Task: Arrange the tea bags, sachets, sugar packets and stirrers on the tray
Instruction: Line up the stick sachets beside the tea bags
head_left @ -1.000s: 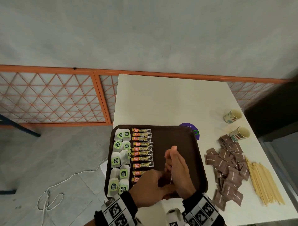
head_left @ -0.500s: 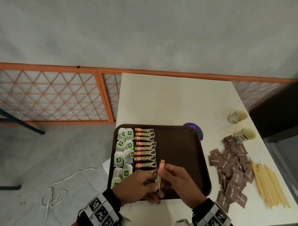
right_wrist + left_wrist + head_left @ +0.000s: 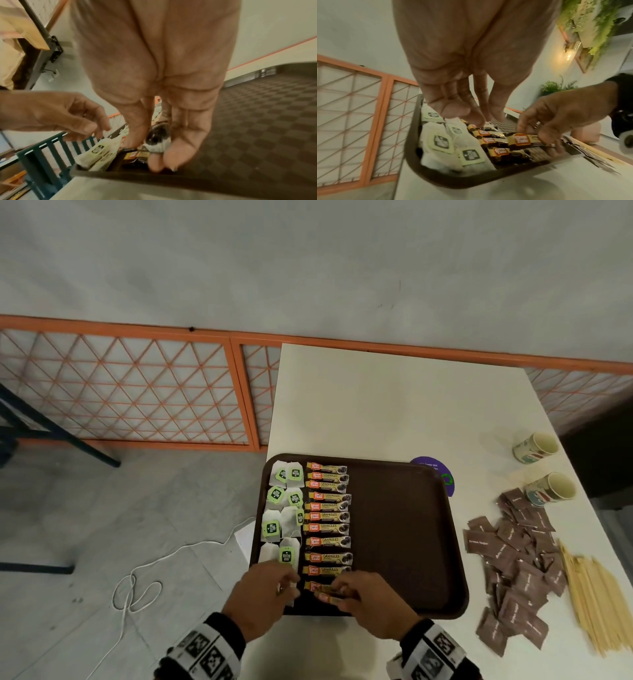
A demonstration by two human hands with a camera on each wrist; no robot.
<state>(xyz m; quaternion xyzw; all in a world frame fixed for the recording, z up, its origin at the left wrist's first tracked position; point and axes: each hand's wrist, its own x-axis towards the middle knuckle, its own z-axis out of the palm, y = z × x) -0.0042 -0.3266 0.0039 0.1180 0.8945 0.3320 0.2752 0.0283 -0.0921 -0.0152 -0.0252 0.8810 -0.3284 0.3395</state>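
A brown tray [image 3: 404, 535] lies on the white table. Tea bags [image 3: 286, 501] with green tags fill its left column, and a column of orange-and-gold sachets [image 3: 327, 517] runs beside them. My right hand [image 3: 337, 594] pinches one sachet [image 3: 522, 140] by its dark end and holds it flat, low over the tray's near edge at the foot of the sachet column. My left hand [image 3: 287, 587] hovers over the nearest tea bags [image 3: 453, 148], fingers relaxed and holding nothing. Brown sugar packets [image 3: 513, 573] and wooden stirrers [image 3: 596, 601] lie on the table right of the tray.
Two paper cups [image 3: 548, 487] lie on their sides at the right edge of the table. A purple round sticker [image 3: 436, 474] peeks from under the tray's far right corner. The tray's right half is bare. An orange lattice fence and a white cable on the floor lie to the left.
The sachet, held upright between both hands, is now turned flat and lowered to the near end of the sachet column. My left hand has let go and shifted left.
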